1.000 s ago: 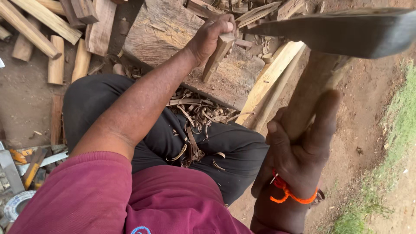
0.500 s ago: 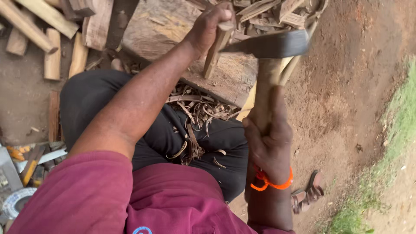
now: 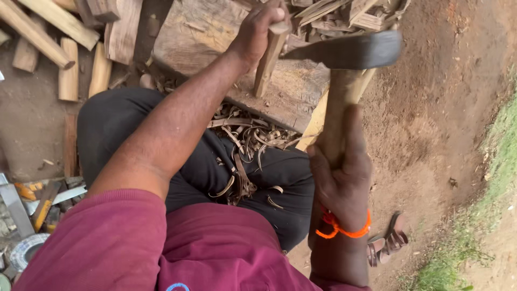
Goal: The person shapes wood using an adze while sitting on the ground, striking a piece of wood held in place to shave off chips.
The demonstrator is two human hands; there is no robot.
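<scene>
Now | left hand (image 3: pixel 258 32) grips stick (image 3: pixel 267 64) | right hand (image 3: pixel 342 172) grips axe (image 3: pixel 350 51)

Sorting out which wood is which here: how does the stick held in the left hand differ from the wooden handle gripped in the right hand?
The stick is thin and short; the axe handle is thicker and longer. The stick stands with its lower end on the big log, pinched at the top by the left hand; the handle is held up in the air, gripped low by the right hand. The handle carries a dark metal axe head; the stick is bare. Both are pale brown wood.
</scene>
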